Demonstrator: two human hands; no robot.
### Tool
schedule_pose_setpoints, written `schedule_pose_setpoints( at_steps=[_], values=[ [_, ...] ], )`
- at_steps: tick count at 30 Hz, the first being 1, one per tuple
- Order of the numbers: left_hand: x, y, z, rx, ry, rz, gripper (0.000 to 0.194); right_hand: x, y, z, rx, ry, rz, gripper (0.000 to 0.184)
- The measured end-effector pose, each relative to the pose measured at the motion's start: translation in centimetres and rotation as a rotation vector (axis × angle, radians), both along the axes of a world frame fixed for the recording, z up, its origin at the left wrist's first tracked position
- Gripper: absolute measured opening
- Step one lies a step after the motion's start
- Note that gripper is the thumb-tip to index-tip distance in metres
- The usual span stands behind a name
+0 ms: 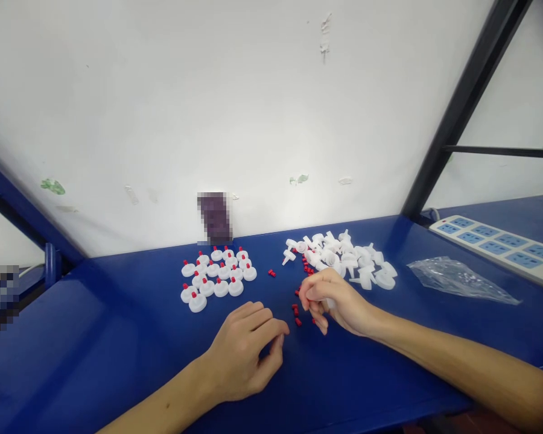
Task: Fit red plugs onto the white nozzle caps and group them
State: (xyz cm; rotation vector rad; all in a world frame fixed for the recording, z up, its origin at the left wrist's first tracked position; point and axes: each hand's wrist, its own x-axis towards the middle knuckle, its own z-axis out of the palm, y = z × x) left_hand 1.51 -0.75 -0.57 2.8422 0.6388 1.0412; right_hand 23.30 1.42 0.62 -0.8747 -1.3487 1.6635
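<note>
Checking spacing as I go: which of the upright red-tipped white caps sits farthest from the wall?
The front-most red-tipped white cap, toward the group's left; all the others stand closer to the wall.

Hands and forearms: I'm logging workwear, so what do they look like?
The left hand and right hand wear no visible gloves or rings. The left forearm and right forearm show no sleeve, watch or bracelet; a small spot marks the left.

A blue tabletop (117, 343) spreads beneath the left hand (248, 352) and right hand (341, 304). Beyond them, a scuffed white wall (262, 114), brightest straight ahead, bears green patches (53, 187). A blue post (31, 210) slants to their left, a black post (467, 102) to their right.
</note>
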Motion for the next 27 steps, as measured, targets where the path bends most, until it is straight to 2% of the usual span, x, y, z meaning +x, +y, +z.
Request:
schedule_pose_setpoints(
  at_steps=[4,8,12,17,22,27],
  values=[
    [-0.08,0.13,-0.21,-0.006,0.005,-0.006,0.018,-0.13,-0.06,0.2,-0.045,0.044,0.017,0.016],
    [-0.02,0.13,-0.2,0.003,0.016,-0.016,0.019,-0.25,-0.05,0.23,-0.073,0.122,-0.023,0.018],
    [0.02,0.06,-0.05,0.003,0.034,-0.023,0.019,-0.22,-0.01,0.18,-0.092,0.2,-0.066,0.028],
    [0.05,0.02,0.09,0.011,0.048,-0.033,0.018,-0.29,-0.08,0.18,-0.081,0.213,-0.109,0.027],
    [0.15,0.04,0.09,0.015,0.06,-0.044,0.019,-0.17,-0.17,0.36,-0.044,0.216,-0.147,0.018],
    [0.16,0.1,-0.02,0.005,0.078,-0.048,0.019,0.17,-0.07,0.57,0.06,0.239,-0.177,0.015]
  ],
)
